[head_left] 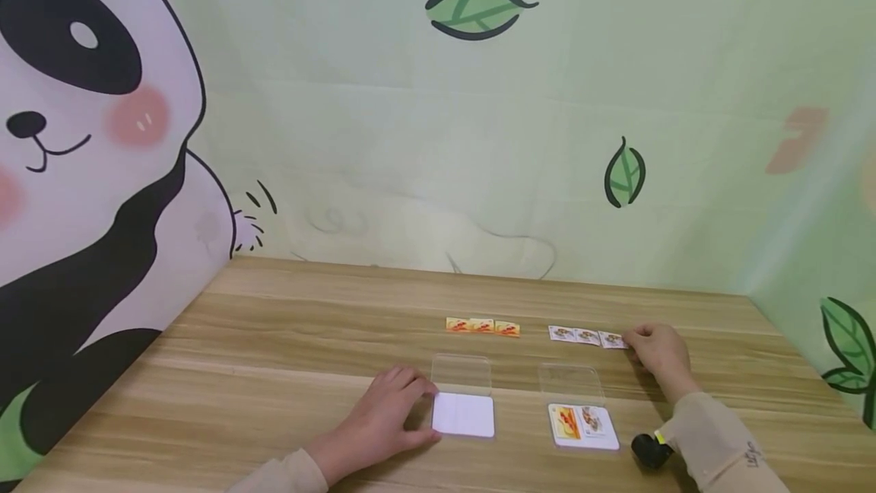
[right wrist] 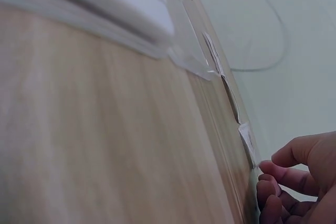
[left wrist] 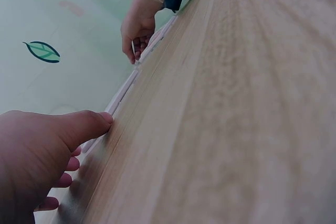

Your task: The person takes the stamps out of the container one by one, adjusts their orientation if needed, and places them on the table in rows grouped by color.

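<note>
My left hand (head_left: 393, 417) rests at the left edge of a flat clear case holding a blank white card (head_left: 463, 415). Its thumb touches the near left corner and its index finger the far one; the left wrist view shows the thumb (left wrist: 100, 121) against the edge. My right hand (head_left: 660, 352) has thumb and index fingertip at the right end of a small picture card (head_left: 612, 340), the last in a row of three. In the right wrist view that card (right wrist: 248, 142) lies slightly raised, its corner right at the fingertips (right wrist: 266, 166).
A second clear case (head_left: 595, 438) holds a white card with two small pictures. Both clear lids (head_left: 461, 375) lie folded back. Three orange picture cards (head_left: 482, 326) lie in a row farther back. A leaf-printed backdrop (head_left: 383, 135) rises behind the wooden table (head_left: 308, 341).
</note>
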